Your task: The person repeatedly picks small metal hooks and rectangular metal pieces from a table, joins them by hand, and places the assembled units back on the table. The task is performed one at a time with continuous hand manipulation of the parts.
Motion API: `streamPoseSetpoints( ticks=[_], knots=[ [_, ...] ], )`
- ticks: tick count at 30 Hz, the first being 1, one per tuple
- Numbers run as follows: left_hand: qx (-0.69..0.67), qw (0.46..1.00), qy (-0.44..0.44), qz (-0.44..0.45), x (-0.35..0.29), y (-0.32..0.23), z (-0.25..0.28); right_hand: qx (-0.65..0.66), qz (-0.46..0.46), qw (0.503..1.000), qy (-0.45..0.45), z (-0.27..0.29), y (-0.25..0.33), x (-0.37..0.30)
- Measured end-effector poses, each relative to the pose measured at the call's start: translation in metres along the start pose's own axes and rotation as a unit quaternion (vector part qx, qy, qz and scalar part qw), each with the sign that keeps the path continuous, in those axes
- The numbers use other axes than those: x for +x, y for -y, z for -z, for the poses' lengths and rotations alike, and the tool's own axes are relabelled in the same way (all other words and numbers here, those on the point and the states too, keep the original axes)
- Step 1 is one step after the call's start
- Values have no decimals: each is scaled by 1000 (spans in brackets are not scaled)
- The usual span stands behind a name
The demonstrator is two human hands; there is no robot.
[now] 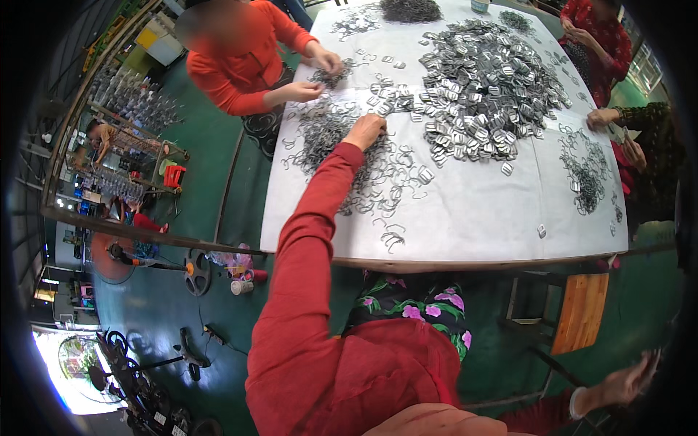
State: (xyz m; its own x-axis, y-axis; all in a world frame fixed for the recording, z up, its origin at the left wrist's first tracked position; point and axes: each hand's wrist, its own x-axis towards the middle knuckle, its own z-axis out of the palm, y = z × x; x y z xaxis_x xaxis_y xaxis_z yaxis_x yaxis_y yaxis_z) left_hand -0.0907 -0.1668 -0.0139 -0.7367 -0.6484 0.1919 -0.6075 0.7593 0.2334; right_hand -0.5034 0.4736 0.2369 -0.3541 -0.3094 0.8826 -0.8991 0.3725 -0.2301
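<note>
My left hand (366, 131) reaches over the white-covered table (465, 221), fingers curled down and closed at the edge of a pile of thin curved metal wire pieces (320, 138). What its fingertips hold is hidden. Just beyond and to the right lie some loose flat metal buckles (392, 94). They lead to a large heap of the same buckles (487, 94). More wire pieces (392, 236) are scattered toward the near table edge. My right hand (624, 382) is out at the lower right, away from the table. Its fingers are dim and blurred near the picture's dark rim.
Across the left corner a person in orange (240, 54) handles wire pieces. Other people's hands (631, 149) work at the right side, beside another wire pile (585, 178). A wooden stool (580, 312) stands near the table, and a fan (116, 254) stands at left.
</note>
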Motion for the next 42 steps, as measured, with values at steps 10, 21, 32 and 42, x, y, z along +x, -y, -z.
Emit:
streamPoseSetpoints(
  ticks=[10, 21, 32, 42],
  knots=[
    [32, 998, -56, -1, -22, -46, 32, 384, -95, 813, 427, -327, 154, -25],
    [-544, 779, -123, 287, -100, -190, 31, 297, -79, 845, 438, -472, 256, -121],
    [-659, 716, -110, 204, -121, -262, 37, 302, -136, 847, 415, -415, 223, -148],
    [-686, 692, -117, 191, -142, -263, 55, 340, -143, 806, 463, -388, 229, -168]
  ],
)
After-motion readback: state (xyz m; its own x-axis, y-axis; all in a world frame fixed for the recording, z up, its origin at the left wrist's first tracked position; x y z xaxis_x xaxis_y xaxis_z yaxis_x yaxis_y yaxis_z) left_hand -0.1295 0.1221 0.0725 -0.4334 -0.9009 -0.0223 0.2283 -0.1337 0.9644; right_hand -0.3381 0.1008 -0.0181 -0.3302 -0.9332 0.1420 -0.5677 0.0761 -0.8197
